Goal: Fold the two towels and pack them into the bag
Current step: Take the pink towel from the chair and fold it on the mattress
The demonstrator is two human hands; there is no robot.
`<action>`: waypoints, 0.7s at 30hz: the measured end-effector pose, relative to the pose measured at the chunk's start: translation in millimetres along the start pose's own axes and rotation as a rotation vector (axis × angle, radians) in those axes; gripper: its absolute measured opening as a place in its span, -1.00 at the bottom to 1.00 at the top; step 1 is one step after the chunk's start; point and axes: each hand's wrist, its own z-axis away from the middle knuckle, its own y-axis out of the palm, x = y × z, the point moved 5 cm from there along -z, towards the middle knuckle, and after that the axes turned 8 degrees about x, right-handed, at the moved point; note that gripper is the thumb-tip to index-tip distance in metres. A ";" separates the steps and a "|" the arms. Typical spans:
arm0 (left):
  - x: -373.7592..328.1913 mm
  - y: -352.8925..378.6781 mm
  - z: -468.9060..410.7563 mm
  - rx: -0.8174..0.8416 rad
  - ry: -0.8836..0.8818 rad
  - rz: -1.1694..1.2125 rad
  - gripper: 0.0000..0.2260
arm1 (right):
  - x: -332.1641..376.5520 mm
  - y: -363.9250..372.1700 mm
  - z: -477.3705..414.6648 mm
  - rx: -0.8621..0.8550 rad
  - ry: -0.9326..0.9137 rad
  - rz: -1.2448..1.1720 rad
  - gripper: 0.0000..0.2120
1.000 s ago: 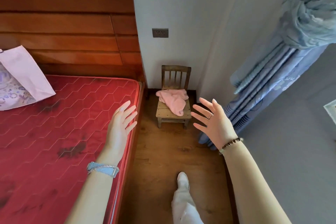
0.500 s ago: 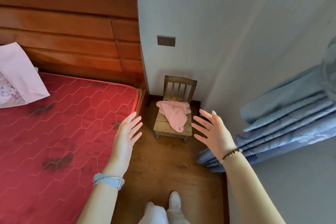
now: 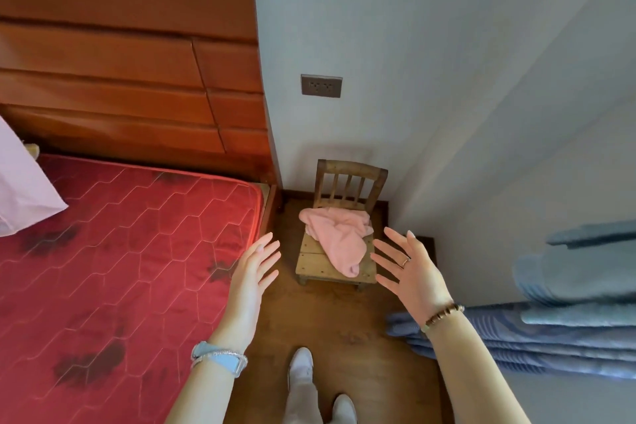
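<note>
View from above, looking down into a bedroom corner. A crumpled pink towel (image 3: 339, 236) lies heaped on the seat of a small wooden chair (image 3: 347, 179) standing on the wooden floor (image 3: 344, 320) against the wall. The left hand (image 3: 253, 272) and right hand (image 3: 411, 272) are held out in the air on either side of the chair, fingers straight, spread and released, grasping nothing and not touching the towel. To the left is a red quilted mattress (image 3: 120, 251), and to the right a blue curtain (image 3: 568, 330).
</note>
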 end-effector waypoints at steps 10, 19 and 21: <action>46.2 -0.4 -95.7 0.064 -0.147 -0.079 -0.74 | -48.6 -32.2 -86.1 -0.160 0.132 -0.039 -0.55; 129.9 17.3 -187.2 0.076 -0.188 -0.113 -0.57 | -94.3 -83.4 -183.5 -0.195 0.164 -0.040 -0.58; 156.9 21.3 -212.3 0.070 -0.188 -0.129 -0.57 | -107.8 -96.5 -211.8 -0.205 0.168 -0.050 -0.60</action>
